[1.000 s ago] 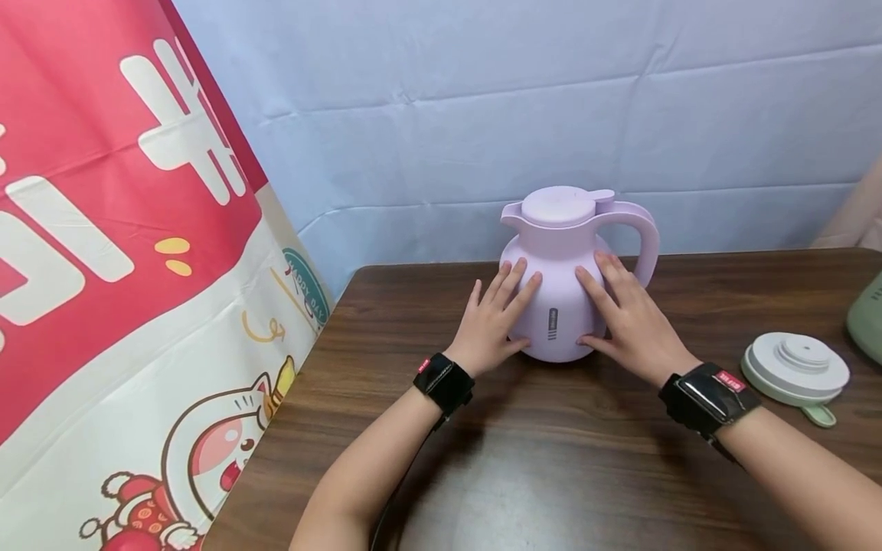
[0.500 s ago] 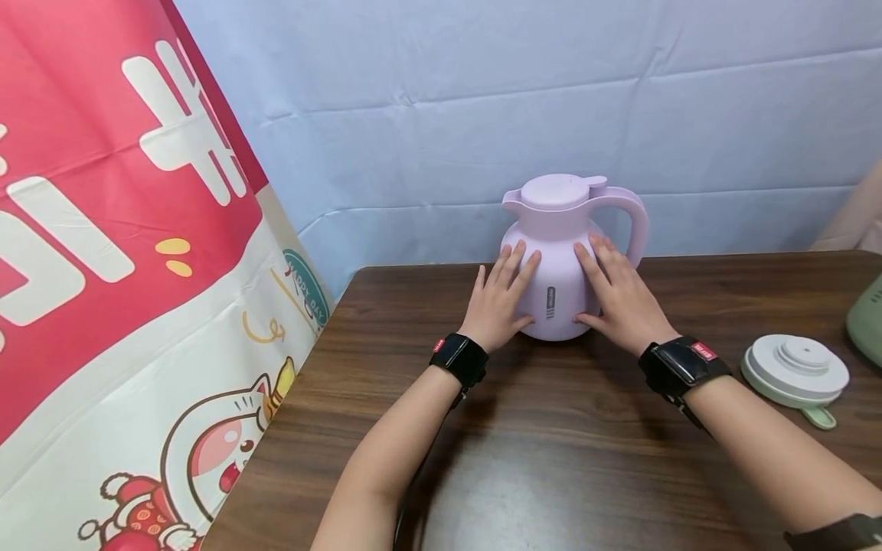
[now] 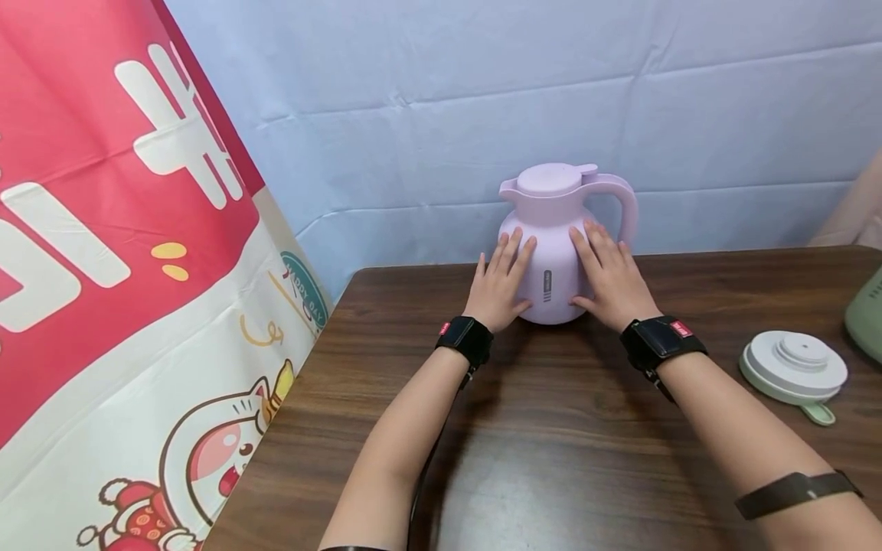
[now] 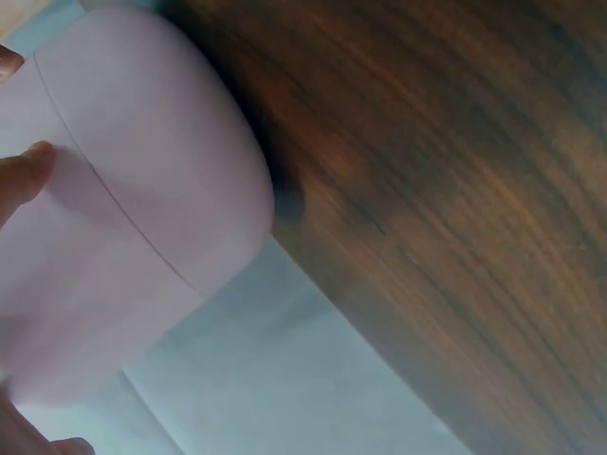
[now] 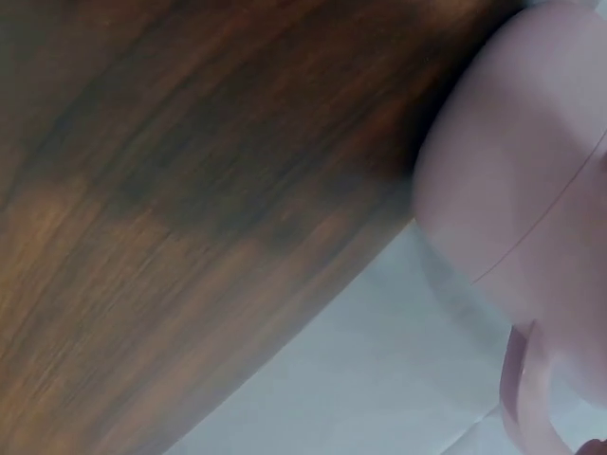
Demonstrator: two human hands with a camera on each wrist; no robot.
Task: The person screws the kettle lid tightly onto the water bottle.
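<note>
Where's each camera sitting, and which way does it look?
Head: on the head, facing forward and down at the jug; arms, left grip and right grip show.
Left wrist: worn there, facing the jug and table; fingers show at the left edge.
Right wrist: worn there, facing jug, handle and table; a bit of finger shows bottom right.
Both wrist views share jug and table.

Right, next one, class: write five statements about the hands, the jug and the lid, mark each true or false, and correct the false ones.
1. The left hand and right hand both touch the jug. True.
2. The jug lies on its side. False: it is upright.
3. The white lid lies on the table. True.
4. In the head view, the lid is left of the jug. False: it is to the right.
5. The jug's handle is on the right hand's side. True.
</note>
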